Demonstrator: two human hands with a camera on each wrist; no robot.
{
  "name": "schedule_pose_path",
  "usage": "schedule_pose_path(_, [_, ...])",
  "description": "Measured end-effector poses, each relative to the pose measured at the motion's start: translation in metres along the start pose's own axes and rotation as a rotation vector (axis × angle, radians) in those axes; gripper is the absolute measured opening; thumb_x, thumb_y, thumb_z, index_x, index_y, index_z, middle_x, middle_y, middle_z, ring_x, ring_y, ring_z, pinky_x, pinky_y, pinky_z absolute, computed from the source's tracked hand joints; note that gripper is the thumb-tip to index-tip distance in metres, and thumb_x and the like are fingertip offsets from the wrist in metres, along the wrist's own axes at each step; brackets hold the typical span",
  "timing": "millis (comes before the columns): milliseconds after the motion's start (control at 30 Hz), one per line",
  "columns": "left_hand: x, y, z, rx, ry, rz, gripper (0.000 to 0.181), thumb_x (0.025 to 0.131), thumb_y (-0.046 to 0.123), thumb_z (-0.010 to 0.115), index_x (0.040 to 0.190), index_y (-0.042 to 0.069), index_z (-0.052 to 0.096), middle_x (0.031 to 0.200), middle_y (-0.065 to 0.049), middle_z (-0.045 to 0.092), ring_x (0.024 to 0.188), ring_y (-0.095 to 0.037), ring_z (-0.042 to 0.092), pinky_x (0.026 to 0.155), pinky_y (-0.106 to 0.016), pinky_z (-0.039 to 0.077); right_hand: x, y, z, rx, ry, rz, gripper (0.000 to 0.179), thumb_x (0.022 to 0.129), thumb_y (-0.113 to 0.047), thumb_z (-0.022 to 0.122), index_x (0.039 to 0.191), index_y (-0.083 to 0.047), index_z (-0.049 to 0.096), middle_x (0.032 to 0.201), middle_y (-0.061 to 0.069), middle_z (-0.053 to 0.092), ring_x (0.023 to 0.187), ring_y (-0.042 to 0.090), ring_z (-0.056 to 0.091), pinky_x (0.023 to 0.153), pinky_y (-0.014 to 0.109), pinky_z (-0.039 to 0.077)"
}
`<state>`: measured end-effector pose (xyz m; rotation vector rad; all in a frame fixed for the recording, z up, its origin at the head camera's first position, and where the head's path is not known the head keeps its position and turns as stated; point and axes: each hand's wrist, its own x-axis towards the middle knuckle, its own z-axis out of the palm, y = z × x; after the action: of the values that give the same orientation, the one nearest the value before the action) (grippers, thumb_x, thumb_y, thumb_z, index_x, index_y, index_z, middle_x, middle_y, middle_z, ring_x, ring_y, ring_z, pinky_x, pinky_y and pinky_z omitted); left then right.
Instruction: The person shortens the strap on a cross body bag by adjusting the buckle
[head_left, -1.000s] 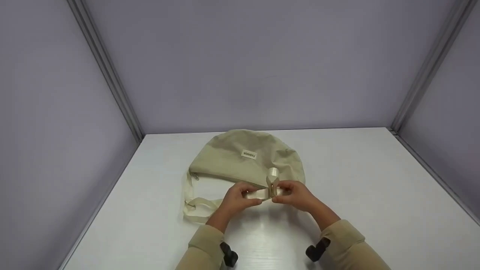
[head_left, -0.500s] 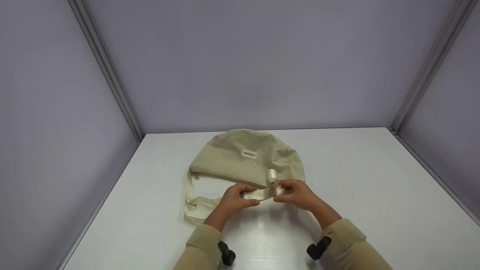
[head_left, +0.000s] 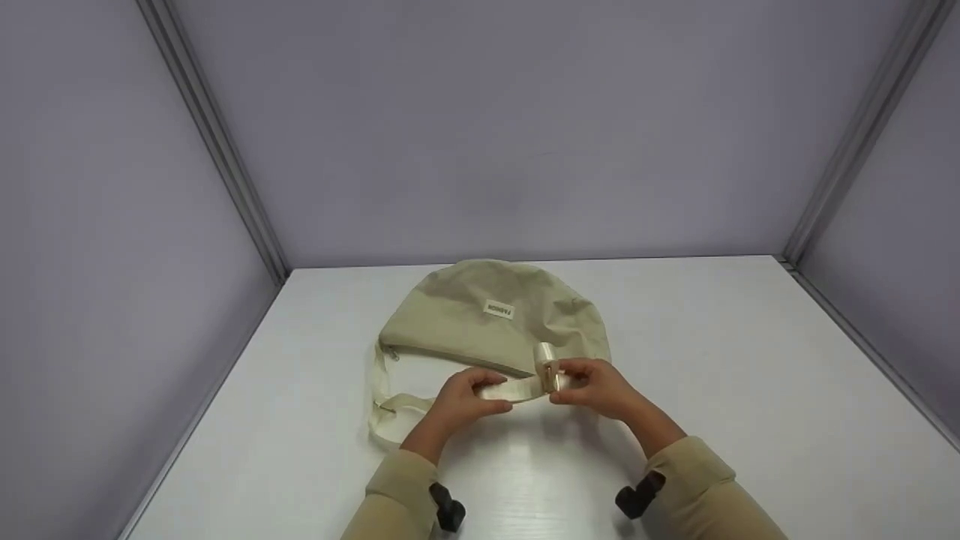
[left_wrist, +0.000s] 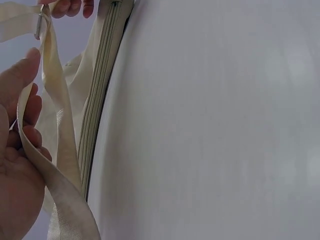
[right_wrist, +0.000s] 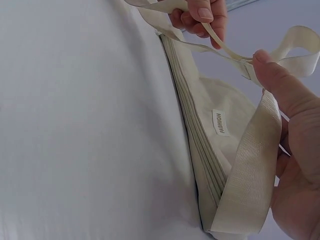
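Observation:
A beige fabric bag lies on the table, its label reading FASHION. Its pale strap is raised toward me in both hands. My left hand pinches the strap between thumb and fingers. At the strap's slider buckle, my right hand pinches with the thumb tip right at the buckle's edge. A short loop of webbing stands up from the buckle. In the left wrist view, the strap runs past the left palm and hangs down in a curve.
More strap lies slack on the white table to the left of the bag. The zipper edge of the bag faces me. Grey panels with metal corner posts enclose the table at the back and sides.
My left hand has shifted slightly left, so more strap shows between the hands. The loop above the buckle has become lower. My right hand has moved slightly right; the bag stays put.

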<state>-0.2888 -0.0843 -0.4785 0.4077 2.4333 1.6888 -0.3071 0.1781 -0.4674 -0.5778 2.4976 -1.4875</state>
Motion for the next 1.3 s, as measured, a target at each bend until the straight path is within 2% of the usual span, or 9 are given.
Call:
schedule_pose_path(400, [-0.003, -0.002, -0.011, 0.054, -0.002, -0.027, 0.040, 0.077, 0.017, 0.084, 0.111, 0.002, 0.071, 0.113, -0.013, 0.066, 0.101, -0.019, 0.060, 0.087, -0.031, 0.051, -0.002, -0.002, -0.006, -0.043, -0.022, -0.033, 0.051, 0.079, -0.021, 0.083, 0.122, 0.002, 0.067, 0.114, 0.019, 0.069, 0.090, 0.015, 0.060, 0.074, 0.023, 0.049])
schedule_pose_path(567, [-0.004, -0.002, -0.015, 0.070, 0.005, -0.022, 0.039, 0.076, 0.016, 0.084, 0.110, 0.002, 0.071, 0.112, -0.012, 0.066, 0.099, -0.017, 0.060, 0.085, -0.029, 0.050, -0.001, -0.001, -0.007, -0.047, -0.026, -0.016, 0.053, 0.079, -0.022, 0.082, 0.123, 0.003, 0.065, 0.117, 0.020, 0.068, 0.094, 0.017, 0.061, 0.077, 0.026, 0.050])
schedule_pose_path(800, [-0.007, -0.004, -0.019, 0.057, -0.004, -0.014, 0.038, 0.077, 0.011, 0.082, 0.112, 0.001, 0.070, 0.115, -0.015, 0.064, 0.093, -0.013, 0.057, 0.084, -0.029, 0.049, -0.001, -0.001, -0.010, -0.033, -0.030, 0.021, 0.056, 0.080, -0.023, 0.082, 0.126, 0.003, 0.064, 0.119, 0.020, 0.066, 0.095, 0.015, 0.059, 0.076, 0.026, 0.050])
schedule_pose_path(1067, [-0.008, -0.006, -0.021, 0.068, -0.031, 0.011, 0.038, 0.076, 0.007, 0.080, 0.111, 0.000, 0.068, 0.112, -0.015, 0.064, 0.088, -0.011, 0.054, 0.081, -0.027, 0.047, -0.001, -0.001, -0.011, -0.043, -0.018, 0.016, 0.055, 0.080, -0.021, 0.082, 0.125, 0.004, 0.063, 0.117, 0.020, 0.067, 0.095, 0.013, 0.059, 0.074, 0.021, 0.049])
schedule_pose_path(1300, [-0.009, -0.006, -0.024, 0.028, -0.029, 0.019, 0.037, 0.077, 0.004, 0.079, 0.112, -0.002, 0.068, 0.114, -0.018, 0.063, 0.089, -0.012, 0.054, 0.081, -0.028, 0.047, -0.001, -0.001, -0.013, -0.065, -0.016, 0.019, 0.056, 0.080, -0.021, 0.082, 0.126, 0.005, 0.063, 0.118, 0.021, 0.067, 0.095, 0.014, 0.060, 0.074, 0.022, 0.049])
